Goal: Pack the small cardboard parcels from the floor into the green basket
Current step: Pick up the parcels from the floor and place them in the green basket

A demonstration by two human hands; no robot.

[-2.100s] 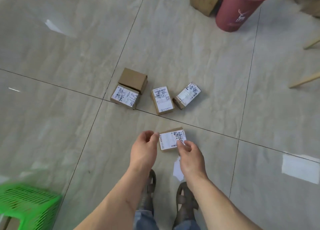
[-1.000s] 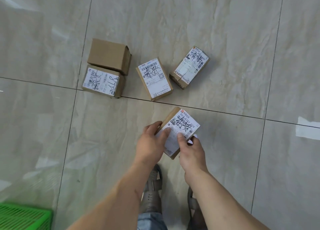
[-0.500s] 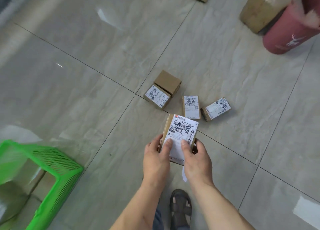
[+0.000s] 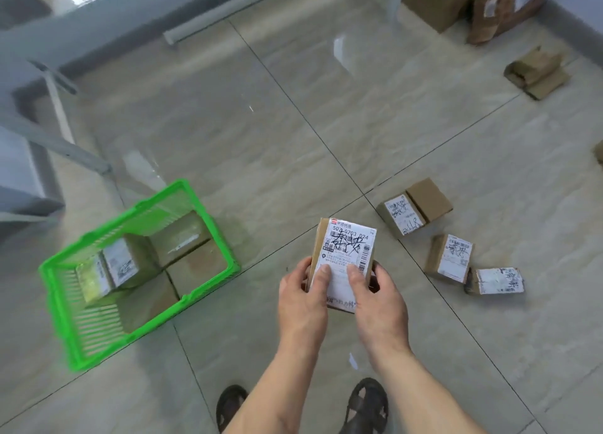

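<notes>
Both the left hand [image 4: 303,298] and right hand [image 4: 380,298] clasp a labelled parcel [image 4: 344,254] between them, thumbs pressed on its label, with the green basket [image 4: 208,280] off to their left and three more parcels [image 4: 450,257] lying on the floor beyond to their right

Labelled parcel [image 4: 343,260] now lifted off the floor and raised between left hand [image 4: 301,298] and right hand [image 4: 380,298], view swinging left, green basket [image 4: 208,280] coming fully into sight, floor parcels sliding right
</notes>
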